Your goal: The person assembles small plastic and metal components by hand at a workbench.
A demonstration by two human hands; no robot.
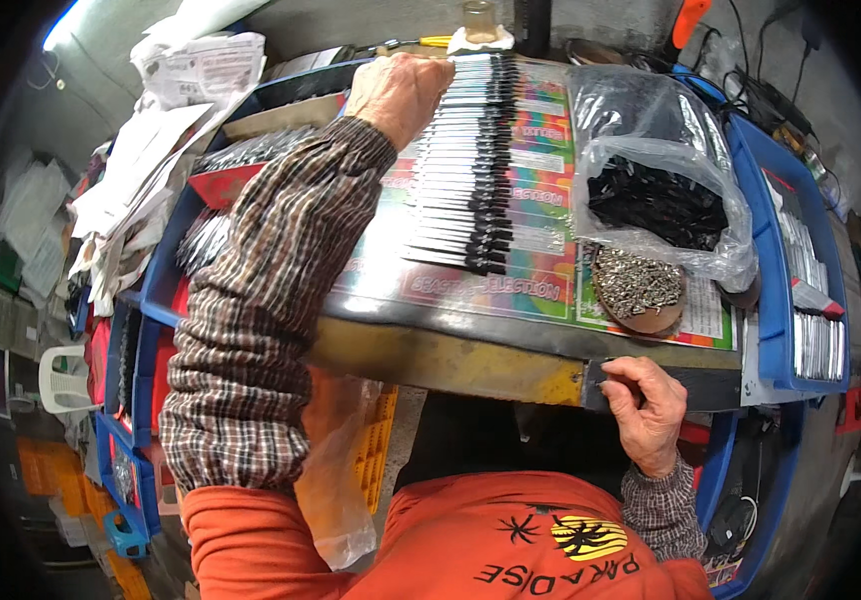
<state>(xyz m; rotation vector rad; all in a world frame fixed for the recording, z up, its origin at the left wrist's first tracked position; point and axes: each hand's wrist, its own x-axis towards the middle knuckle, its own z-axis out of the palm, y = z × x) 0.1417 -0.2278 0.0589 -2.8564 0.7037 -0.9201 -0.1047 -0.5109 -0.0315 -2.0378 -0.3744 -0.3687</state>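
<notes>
A long row of thin silver sticks with black ends [463, 165] lies side by side on the table. My left hand [401, 95] is at the far end of this row, its fingers curled in; the fingertips are partly hidden, and I cannot make out what they hold. Close to the table's front edge, my right hand [644, 410] is closed, thumb and forefinger pinched together; anything between them is too small to name. Beyond it, a round brown dish [641, 322] carries a heap of small shiny metal pieces. Behind the dish, a clear plastic bag [736, 225] holds many small black parts [656, 205].
A colourful printed sheet [541, 190] covers the tabletop. Blue bins [766, 255] with silver pieces flank it on the right, and more trays with bundled sticks [251, 150] stand left. Papers [141, 185] hang at far left. A glass jar [479, 20] sits at the back.
</notes>
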